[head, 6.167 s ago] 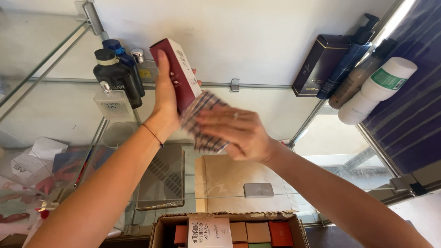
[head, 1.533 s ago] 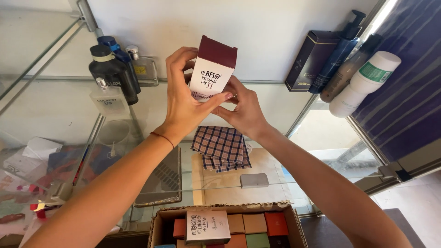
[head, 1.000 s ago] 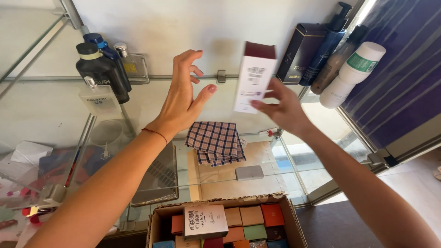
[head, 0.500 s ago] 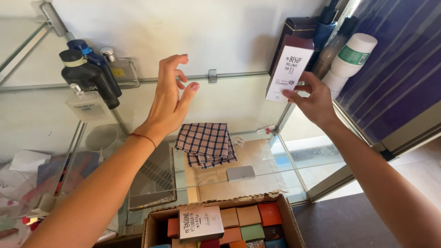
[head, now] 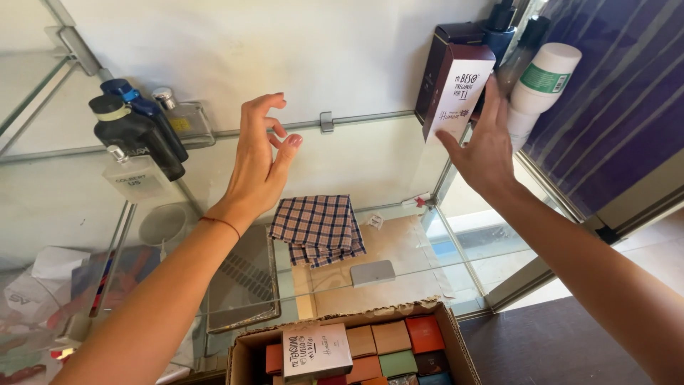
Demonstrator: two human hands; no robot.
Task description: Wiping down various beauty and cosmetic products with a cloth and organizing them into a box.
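Right hand (head: 484, 153) clamped on white-and-maroon box (head: 457, 93) at glass shelf (head: 385, 153); left hand (head: 260, 167) open, fingers spread, empty.

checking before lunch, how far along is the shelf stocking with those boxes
Done: dark bottles stand at the shelf's left. In hand: the right hand sets a white-and-maroon box at the right end; the left hand is empty. Left: the cardboard carton below looks full of boxes.

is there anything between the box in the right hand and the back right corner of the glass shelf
The right hand holds the white carton with the maroon top directly in front of a dark box and a dark pump bottle, with a white tube beside them. These already fill that corner.
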